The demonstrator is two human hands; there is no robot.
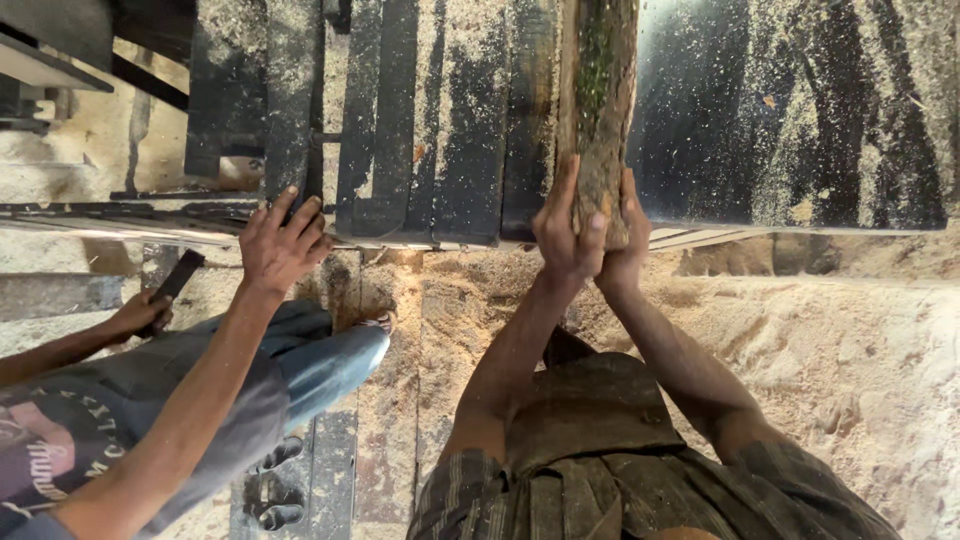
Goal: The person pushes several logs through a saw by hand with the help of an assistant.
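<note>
A rough wooden log [598, 90] with mossy green bark lies lengthwise on the dark, sawdust-covered saw table [440, 150]. My left hand [566, 232] and my right hand [628, 240] both clasp the log's near end at the table's front edge. The log runs away from me toward the top of the view.
A co-worker stands at my left, one hand [282, 240] resting on the table's front edge, the other hand [143, 312] holding a dark flat object [176, 278]. Sawdust piles [850, 350] cover the floor at right. Sandals [272, 495] lie on the ground below.
</note>
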